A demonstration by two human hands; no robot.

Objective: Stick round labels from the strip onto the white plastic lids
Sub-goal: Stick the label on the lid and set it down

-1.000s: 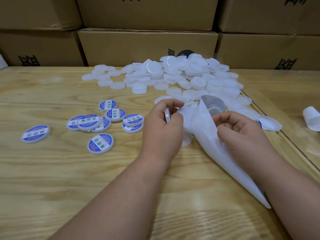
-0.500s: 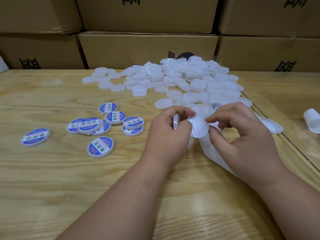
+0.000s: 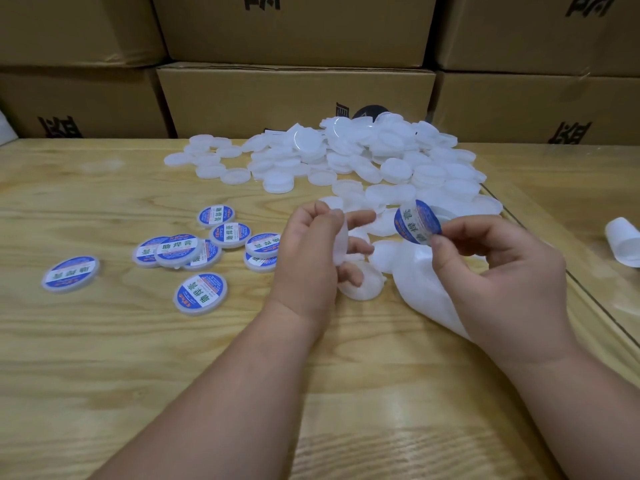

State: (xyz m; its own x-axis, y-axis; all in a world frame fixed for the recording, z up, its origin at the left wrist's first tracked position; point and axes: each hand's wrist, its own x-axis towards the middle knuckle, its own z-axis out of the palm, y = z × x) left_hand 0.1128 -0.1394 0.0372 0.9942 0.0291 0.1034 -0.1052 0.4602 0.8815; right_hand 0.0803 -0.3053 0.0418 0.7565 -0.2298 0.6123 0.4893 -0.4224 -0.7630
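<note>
My left grip pinches a bare lid on edge above the worktop; my right grip pinches a blue label just beside it, strip draped beneath. Labelled lids lie toward the left edge, the bare pile at the far edge.

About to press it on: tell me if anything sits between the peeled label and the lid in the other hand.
Nothing visible does. The right hand pinches the label; the left hand holds the lid edge-on, with only open air between them.

Blue round label beside bare lid
</note>
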